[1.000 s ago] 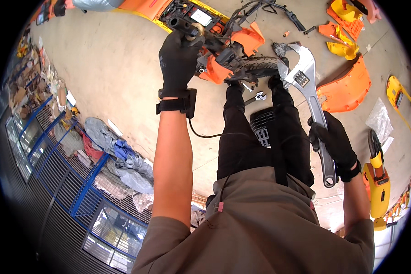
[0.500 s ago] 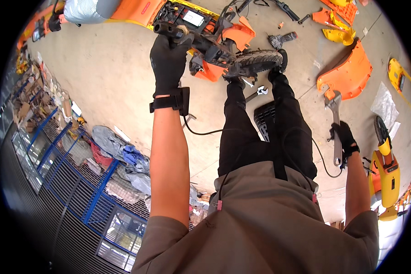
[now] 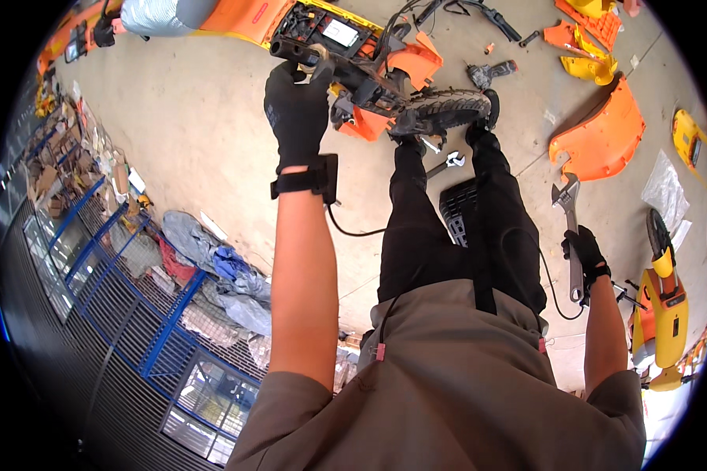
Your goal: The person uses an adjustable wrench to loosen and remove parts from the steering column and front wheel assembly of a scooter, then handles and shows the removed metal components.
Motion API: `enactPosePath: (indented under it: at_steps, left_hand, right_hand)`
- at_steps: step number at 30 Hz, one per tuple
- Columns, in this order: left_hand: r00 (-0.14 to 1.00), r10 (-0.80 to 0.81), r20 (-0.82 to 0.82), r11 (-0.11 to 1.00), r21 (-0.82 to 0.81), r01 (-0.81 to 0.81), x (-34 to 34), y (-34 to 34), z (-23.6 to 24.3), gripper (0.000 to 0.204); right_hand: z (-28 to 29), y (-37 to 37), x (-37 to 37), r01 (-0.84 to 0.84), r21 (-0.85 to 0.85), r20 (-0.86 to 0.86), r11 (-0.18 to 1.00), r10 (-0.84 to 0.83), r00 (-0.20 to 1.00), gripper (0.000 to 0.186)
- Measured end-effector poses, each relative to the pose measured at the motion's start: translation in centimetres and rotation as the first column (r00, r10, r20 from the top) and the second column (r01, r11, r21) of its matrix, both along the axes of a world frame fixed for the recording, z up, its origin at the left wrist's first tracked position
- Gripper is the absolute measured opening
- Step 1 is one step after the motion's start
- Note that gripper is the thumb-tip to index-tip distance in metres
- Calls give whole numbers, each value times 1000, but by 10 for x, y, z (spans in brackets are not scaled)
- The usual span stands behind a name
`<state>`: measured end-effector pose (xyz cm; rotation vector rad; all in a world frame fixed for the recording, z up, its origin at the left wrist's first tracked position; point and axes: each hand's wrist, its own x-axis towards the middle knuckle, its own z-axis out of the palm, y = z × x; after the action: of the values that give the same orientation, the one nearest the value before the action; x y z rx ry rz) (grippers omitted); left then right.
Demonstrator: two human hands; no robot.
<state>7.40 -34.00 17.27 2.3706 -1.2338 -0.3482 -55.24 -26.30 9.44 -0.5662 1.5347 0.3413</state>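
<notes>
Two wrenches (image 3: 570, 217) (image 3: 452, 161) (one held), two hands (image 3: 297, 114) (image 3: 586, 250).

Workshop, vehicle type. Floor (image 3: 204, 118): bare, concrete-like, pale, marked by straight joints. Part-stripped orange-and-yellow vehicle (image 3: 353, 39), toward the floor's far edge: inner components exposed, treaded tyre (image 3: 456, 102) showing. Loose body parts, far right corner: curved orange panel (image 3: 601, 137); yellow pieces (image 3: 593, 69). Tools: large adjustable wrench (image 3: 570, 213), held; smaller wrench (image 3: 452, 160) and pistol-shaped power tool (image 3: 491, 73), both on the floor. Left edge: heaped cardboard (image 3: 55, 169), crumpled grey sheeting (image 3: 200, 242), ribbed dark wall (image 3: 106, 385), blue metal framing (image 3: 173, 323), glazed window (image 3: 204, 412).
</notes>
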Motion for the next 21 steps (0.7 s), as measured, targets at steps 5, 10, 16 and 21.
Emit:
enactPosePath:
  at_steps: [5, 10, 16, 21]
  left_hand:
    - [930, -51, -364, 998, -39, 39, -1, -7, 17, 26]
    - [943, -104, -316, 995, -20, 103, 11, -9, 13, 24]
    - [981, -119, -153, 993, -16, 118, 9, -12, 9, 26]
    - [995, -80, -64, 997, -12, 80, -1, -22, 10, 34]
  right_hand:
    - [20, -31, 38, -12, -72, 47, 997, 15, 999, 16]
    - [31, -53, 65, -20, -118, 103, 993, 33, 994, 17]
    - [43, -67, 88, -15, -138, 170, 990, 39, 985, 16]
    - [71, -85, 128, 10, -168, 215, 986, 26, 976, 17]
